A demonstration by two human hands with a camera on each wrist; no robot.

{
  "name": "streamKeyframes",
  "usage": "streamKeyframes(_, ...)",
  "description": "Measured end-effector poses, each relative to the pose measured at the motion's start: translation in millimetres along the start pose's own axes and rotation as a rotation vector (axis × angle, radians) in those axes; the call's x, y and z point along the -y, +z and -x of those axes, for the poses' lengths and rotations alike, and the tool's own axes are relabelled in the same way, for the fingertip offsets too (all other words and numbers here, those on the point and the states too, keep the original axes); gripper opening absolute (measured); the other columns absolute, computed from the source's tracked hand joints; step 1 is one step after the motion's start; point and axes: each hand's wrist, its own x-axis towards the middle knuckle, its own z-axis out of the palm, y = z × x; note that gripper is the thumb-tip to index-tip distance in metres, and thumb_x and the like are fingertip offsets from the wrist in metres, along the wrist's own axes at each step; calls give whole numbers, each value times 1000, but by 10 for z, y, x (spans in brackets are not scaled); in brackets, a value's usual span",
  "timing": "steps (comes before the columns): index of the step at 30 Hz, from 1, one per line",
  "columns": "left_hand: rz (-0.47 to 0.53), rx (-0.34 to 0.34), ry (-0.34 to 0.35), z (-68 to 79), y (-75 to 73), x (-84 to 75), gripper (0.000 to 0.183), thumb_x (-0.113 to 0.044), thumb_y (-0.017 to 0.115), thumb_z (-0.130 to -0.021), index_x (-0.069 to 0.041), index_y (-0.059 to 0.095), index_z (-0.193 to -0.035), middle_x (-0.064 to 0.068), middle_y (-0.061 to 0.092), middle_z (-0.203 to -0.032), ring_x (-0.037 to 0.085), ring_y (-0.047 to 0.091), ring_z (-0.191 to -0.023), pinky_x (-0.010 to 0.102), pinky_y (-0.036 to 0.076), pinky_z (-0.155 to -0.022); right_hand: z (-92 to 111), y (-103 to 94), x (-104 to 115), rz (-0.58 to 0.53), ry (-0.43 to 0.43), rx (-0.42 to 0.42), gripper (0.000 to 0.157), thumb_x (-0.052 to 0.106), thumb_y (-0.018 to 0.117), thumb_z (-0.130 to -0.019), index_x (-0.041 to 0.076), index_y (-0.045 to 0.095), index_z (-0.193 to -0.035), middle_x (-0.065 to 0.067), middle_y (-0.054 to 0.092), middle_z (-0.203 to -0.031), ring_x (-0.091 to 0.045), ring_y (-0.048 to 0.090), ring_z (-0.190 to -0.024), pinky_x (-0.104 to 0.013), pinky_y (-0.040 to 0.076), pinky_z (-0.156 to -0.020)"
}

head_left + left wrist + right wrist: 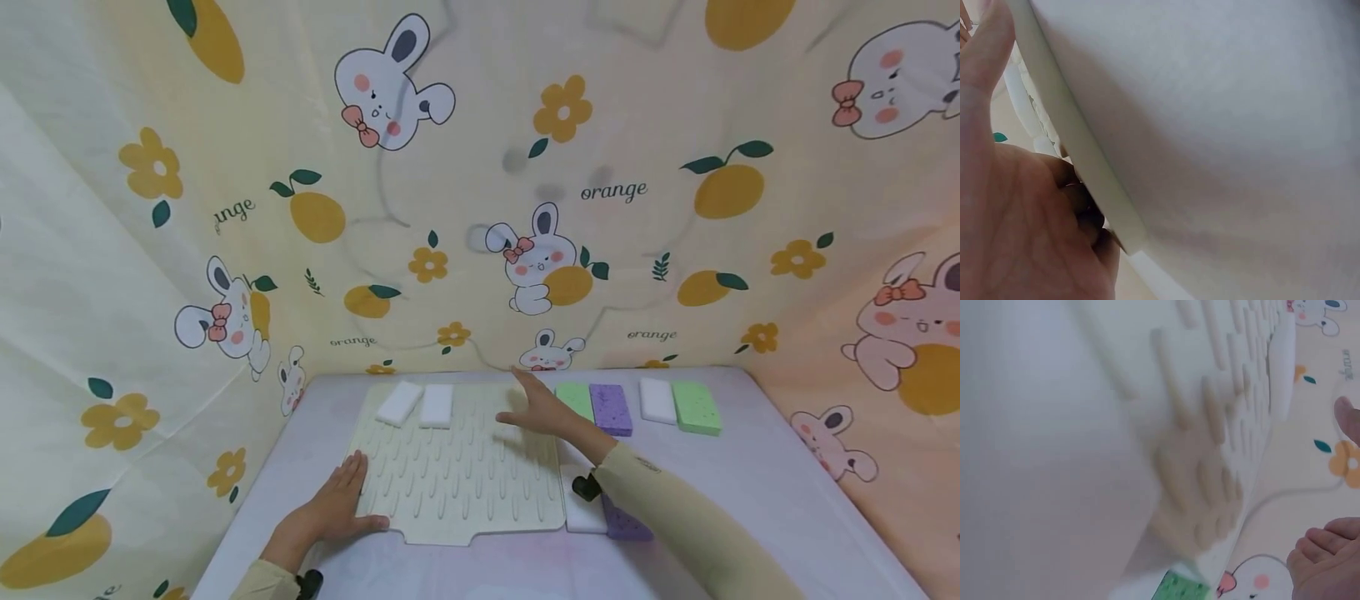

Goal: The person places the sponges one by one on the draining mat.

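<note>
The ridged board [465, 518], reaching near the back edge of the surface [750, 517], should handle light and stiff (perhaps slick), best gripped by opposite rims; the left hand [337, 504] touches it straight-fingered, the right hand [542, 408] hovers spread, empty.

The pale bench [787, 500] carries a ridged board [457, 475] — right of the board lie green, purple and white blocks [611, 408].

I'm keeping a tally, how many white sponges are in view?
4: two white sponges on the board, far left; one left of the rightmost green sponge; one by the board's near right edge, partly behind the right sleeve, which may hide more.
</note>
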Motion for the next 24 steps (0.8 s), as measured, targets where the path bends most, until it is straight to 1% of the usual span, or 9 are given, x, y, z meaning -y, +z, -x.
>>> streamKeyframes(3, 2, 3, 0, -2, 2, -3, 127, -74, 67, -76, 11, 16, -155, 29, 12, -163, 44, 11, -151, 55, 15, -124, 77, -56, -79, 11, 0, -11, 112, 57, 77, -82, 8, 15, -161, -16, 19, -166, -35, 17, -152, -54, 22, -122)
streamKeyframes(6, 6, 7, -8, -3, 0, -2, 128, -75, 67, -76, 11, 16, -155, 29, 12, -163, 43, 10, -152, 55, 14, -124, 162, -116, -137, 11, 1, -26, 112, 56, 78, -81, 6, 16, -161, -18, 19, -165, -37, 18, -151, -55, 22, -122)
streamKeyframes(8, 1, 10, -12, -1, 3, 1, 128, -77, 66, -75, 10, 16, -155, 28, 11, -164, 43, 10, -152, 54, 14, -124, 222, -155, -170, 1, -4, -35, 112, 52, 79, -82, 3, 16, -160, -20, 19, -164, -39, 20, -150, -56, 23, -121)
streamKeyframes(10, 0, 10, -13, -2, 12, 9, 129, -77, 66, -75, 10, 16, -155, 28, 12, -164, 42, 10, -152, 54, 14, -124, 288, -196, -197, -5, -2, -39, 111, 50, 80, -82, 2, 16, -160, -21, 19, -164, -41, 20, -150, -58, 23, -120)
streamKeyframes(14, -2, 9, -8, -10, 39, 32, 130, -79, 65, -74, 10, 16, -155, 28, 12, -163, 43, 11, -152, 54, 14, -124, 421, -271, -249, 1, 38, -33, 110, 51, 78, -83, 5, 16, -160, -21, 19, -164, -42, 20, -150, -61, 23, -119)
streamKeyframes(18, -7, 0, -10, -21, 50, 45, 130, -80, 64, -74, 9, 16, -156, 27, 13, -164, 42, 11, -152, 54, 14, -124, 541, -350, -298, -1, 67, -51, 108, 50, 78, -84, 6, 16, -160, -22, 20, -164, -45, 20, -149, -64, 23, -118)
streamKeyframes(21, -7, -9, -4, -22, 42, 42, 130, -80, 64, -74, 10, 17, -155, 28, 13, -163, 43, 12, -152, 54, 14, -124, 617, -408, -353, 7, 76, -71, 108, 48, 78, -84, 6, 15, -160, -22, 20, -163, -45, 21, -148, -64, 23, -118)
streamKeyframes(24, -9, -14, 2, -16, 36, 35, 129, -80, 64, -75, 11, 17, -155, 30, 13, -163, 44, 13, -151, 54, 15, -124, 691, -459, -430, 28, 98, -80, 110, 52, 78, -83, 7, 14, -161, -21, 20, -164, -45, 21, -148, -63, 23, -118)
